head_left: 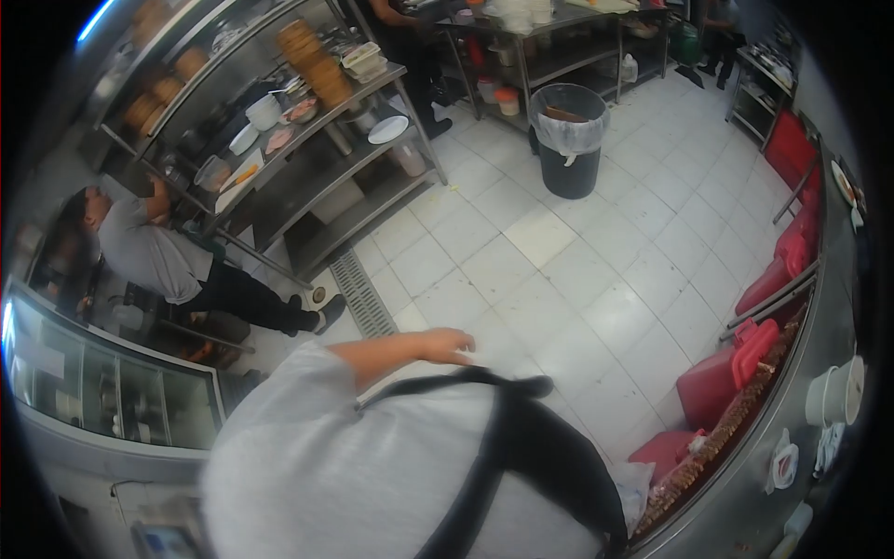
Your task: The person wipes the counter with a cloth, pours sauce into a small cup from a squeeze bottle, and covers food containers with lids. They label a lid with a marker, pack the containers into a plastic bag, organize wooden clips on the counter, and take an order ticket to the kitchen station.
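My left hand hangs in front of my white shirt, with its fingers loosely bent and a gap showing between them. Nothing shows in it. Just below the fingertips runs the black strap of my apron. Behind the hand lies the white tiled floor. My right hand is out of sight. A white plastic bag shows beside the apron at the lower right.
A lined bin stands on the floor ahead. Left, a person works at steel shelving. A floor drain runs nearby. Red plastic bins line the right-hand steel counter. Another person stands behind the shelving.
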A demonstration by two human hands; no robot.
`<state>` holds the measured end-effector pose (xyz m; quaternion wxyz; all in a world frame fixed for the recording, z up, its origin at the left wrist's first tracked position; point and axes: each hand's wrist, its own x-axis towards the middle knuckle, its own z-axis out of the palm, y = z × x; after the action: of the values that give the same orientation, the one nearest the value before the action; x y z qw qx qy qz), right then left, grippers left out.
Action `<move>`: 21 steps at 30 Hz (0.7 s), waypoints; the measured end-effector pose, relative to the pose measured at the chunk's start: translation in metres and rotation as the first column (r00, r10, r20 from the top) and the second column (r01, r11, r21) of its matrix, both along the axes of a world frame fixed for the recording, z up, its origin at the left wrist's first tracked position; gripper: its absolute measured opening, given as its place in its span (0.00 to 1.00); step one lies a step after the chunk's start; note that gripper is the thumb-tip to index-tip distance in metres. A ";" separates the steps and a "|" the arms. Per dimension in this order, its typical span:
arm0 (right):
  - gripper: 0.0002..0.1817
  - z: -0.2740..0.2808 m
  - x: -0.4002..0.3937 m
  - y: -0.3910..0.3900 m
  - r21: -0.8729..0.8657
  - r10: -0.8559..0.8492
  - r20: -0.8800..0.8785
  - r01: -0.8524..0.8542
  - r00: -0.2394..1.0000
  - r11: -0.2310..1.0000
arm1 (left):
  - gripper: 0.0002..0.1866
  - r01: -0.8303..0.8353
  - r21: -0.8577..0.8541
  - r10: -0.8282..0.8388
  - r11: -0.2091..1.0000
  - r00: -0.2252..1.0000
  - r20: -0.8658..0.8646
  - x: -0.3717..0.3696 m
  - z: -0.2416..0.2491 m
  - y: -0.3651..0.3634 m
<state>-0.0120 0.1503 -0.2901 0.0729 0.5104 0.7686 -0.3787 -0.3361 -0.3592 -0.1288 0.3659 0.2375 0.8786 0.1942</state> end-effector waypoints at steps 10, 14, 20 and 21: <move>0.05 0.014 0.024 0.002 -0.048 -0.082 -0.042 0.080 0.996 0.996 | 0.24 0.017 -0.029 -0.017 0.999 1.000 -0.001 0.005 -0.015 -0.014; 0.05 0.017 0.043 -0.002 -0.074 -0.120 -0.066 0.115 0.991 0.991 | 0.27 0.028 -0.021 -0.028 0.999 1.000 0.004 0.001 -0.011 -0.013; 0.05 0.023 0.068 -0.021 -0.114 -0.209 -0.092 0.198 0.974 0.973 | 0.29 0.026 -0.068 -0.028 0.997 1.000 -0.015 -0.005 -0.010 -0.013; 0.05 0.023 0.069 -0.025 -0.125 -0.222 -0.099 0.209 0.970 0.970 | 0.29 0.019 -0.067 -0.020 0.998 1.000 -0.012 -0.005 -0.012 -0.014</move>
<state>0.0569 0.1255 -0.2668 0.0171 0.5639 0.6886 -0.4557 -0.3415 -0.3732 -0.1412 0.3699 0.2349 0.8846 0.1595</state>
